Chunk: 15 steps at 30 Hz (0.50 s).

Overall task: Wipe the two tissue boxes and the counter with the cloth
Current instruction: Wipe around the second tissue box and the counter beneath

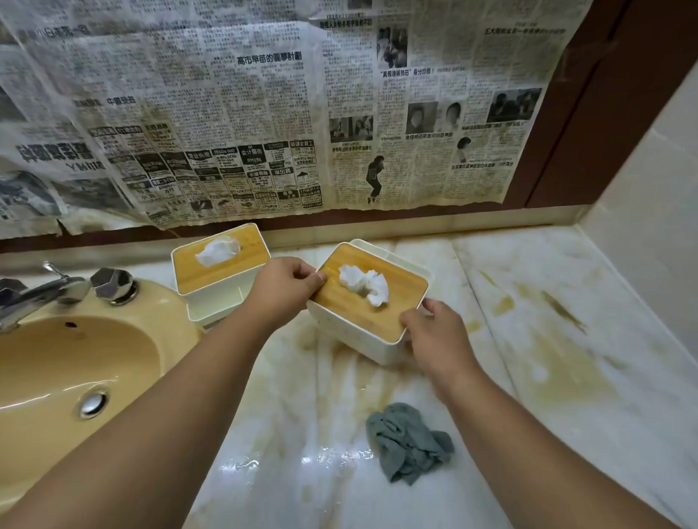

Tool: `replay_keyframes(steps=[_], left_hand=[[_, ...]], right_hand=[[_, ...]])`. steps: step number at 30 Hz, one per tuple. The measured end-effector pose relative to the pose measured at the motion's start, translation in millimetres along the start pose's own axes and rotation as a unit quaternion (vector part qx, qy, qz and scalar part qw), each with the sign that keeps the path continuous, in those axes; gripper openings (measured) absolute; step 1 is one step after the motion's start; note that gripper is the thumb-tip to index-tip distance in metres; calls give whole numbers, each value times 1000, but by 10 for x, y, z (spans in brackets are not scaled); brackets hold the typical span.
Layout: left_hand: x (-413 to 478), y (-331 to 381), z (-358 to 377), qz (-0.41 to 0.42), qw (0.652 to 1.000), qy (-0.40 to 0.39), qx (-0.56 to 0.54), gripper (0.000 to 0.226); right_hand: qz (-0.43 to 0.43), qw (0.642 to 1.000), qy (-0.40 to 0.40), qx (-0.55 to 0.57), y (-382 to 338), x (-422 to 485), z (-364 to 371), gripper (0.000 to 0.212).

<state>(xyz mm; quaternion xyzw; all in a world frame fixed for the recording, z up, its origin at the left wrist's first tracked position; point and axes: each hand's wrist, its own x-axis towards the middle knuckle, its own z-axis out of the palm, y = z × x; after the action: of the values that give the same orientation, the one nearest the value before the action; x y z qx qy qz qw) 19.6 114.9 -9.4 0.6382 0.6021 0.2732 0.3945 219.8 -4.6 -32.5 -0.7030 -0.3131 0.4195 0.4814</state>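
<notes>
The left hand (283, 289) and right hand (436, 338) are gripping – fingers curled – opposite edges of the white wood-lidded rectangular tissue box (401, 301), the crumpled grey cloth (408, 440) lying loose beside the right wrist.

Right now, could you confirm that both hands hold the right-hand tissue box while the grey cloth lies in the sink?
No: the grey cloth lies on the counter, not in the sink, per the head view. The left hand and right hand do hold the right-hand tissue box.
</notes>
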Motion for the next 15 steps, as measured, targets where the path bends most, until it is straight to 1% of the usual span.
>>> replay_keyframes(steps=[1, 2, 4, 7, 11, 15], left_hand=[[-45, 12, -3, -12, 1000, 11, -25, 19], [-97, 16, 3, -28, 998, 25, -49, 22], [-220, 0, 55, -63, 993, 52, -88, 26], [-417, -79, 191, -106, 984, 83, -118, 28], [-571, -242, 327, -121, 979, 106, -128, 27], [-650, -280, 352, -125, 977, 111, -132, 30]], right_hand=[[-9, 1000, -1, -7, -36, 102, -30, 16], [-12, 1000, -5, -12, -74, 201, -48, 15], [-13, 999, -18, -23, -124, 369, -67, 21], [-28, 997, -48, -49, -148, 520, -64, 26], [-39, 994, -87, -58, -142, 599, -47, 29], [-33, 993, -103, -48, -119, 622, -44, 31]])
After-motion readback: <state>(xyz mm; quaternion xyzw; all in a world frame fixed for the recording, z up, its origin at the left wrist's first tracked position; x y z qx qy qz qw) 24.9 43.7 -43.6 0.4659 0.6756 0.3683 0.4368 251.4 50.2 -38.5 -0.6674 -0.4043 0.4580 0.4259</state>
